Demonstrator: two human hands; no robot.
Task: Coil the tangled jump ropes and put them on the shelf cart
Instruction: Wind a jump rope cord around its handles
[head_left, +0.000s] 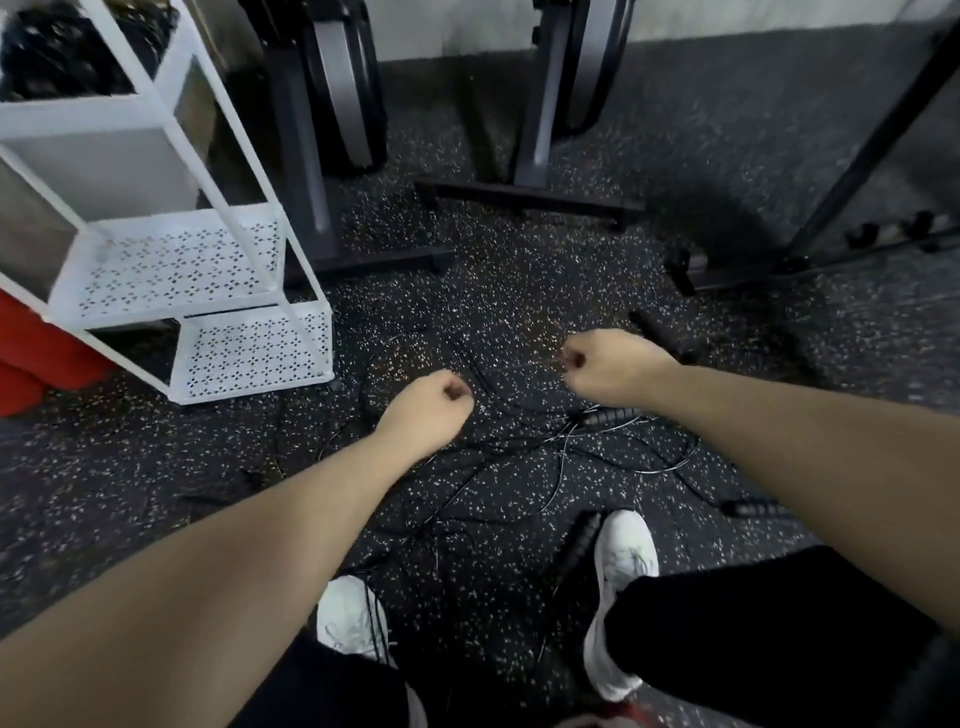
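At the far left stands the white shelf cart (182, 260), its perforated middle and lower trays bare, while the top tray carries a dark heap that may be rope already stowed, though it is too blurred to be sure. A red object (36, 358) sits behind its base.

The left hand (431, 405) is held out over the floor with fingers curled tight; it seems to pinch a thin cord, but the strand is too fine against the speckled rubber to confirm. The right hand (608, 364) is likewise fisted, and a pale line runs from its knuckles toward the left, so it probably grips one rope.

The jump ropes (545, 467) lie on the floor between the hands and the white shoes (623, 561): thin black and pale cords crossing in loose loops, with ribbed black handles (613, 415) scattered through and around them. They are well apart from the cart and not yet coiled.

The main risk is pulling one strand taut while others cross it, which would tighten the knots. A cord passes over the left shoe (348, 613), so a step could snag it and drag the pile. Handles could also catch on the equipment bases (524, 195) beyond.
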